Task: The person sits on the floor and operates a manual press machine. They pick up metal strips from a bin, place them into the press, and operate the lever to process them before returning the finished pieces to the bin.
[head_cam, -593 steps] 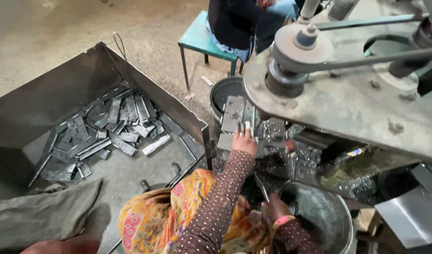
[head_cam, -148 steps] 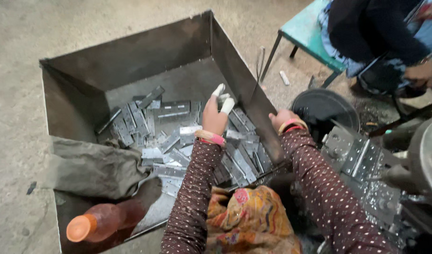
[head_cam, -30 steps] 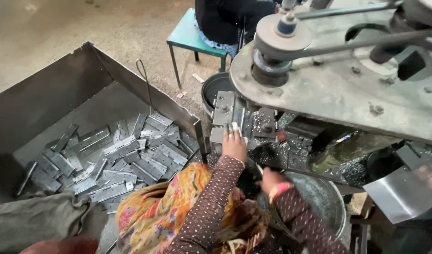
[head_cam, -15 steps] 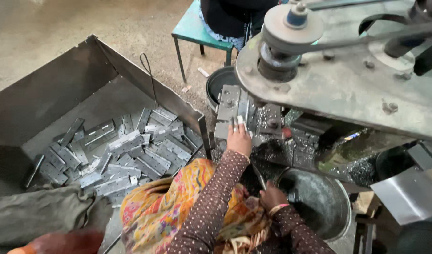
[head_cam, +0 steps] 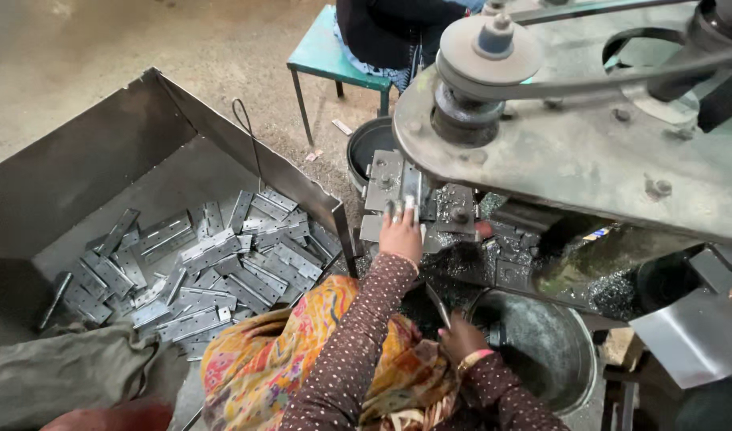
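We see a flat grey metal plate (head_cam: 412,185) standing upright against the fixture block (head_cam: 386,179) of the machine, under the big pulley (head_cam: 489,49). Our left hand (head_cam: 400,232) is raised to it, fingers (head_cam: 395,211) stretched up along its lower edge and pressed on the plate — an extended hand, touching rather than wrapped around the piece. A steel plate (head_cam: 573,152) that carries the pulley and its belt (head_cam: 621,76) overhangs the fixture from the right.

Our right hand (head_cam: 461,335) sits lower, near our lap, closed around a thin metal lever (head_cam: 438,305) that slants up toward the machine. Just to its right is a round steel tub (head_cam: 541,347), dark inside, with metal shavings (head_cam: 501,255) scattered over the machine bed above it.

Both sleeves are dark brown with small dots, and an orange patterned cloth (head_cam: 294,359) covers our lap.

To the left stands a large open sheet-metal bin (head_cam: 86,160) — its floor is strewn with many flat hinge plates (head_cam: 214,255) lying in all directions. A grey-green sack (head_cam: 63,375) lies over the bin's near corner. Beyond the machine, a black round bucket (head_cam: 366,144) rests on the floor beside a teal stool (head_cam: 334,56), where another person (head_cam: 390,24) sits.
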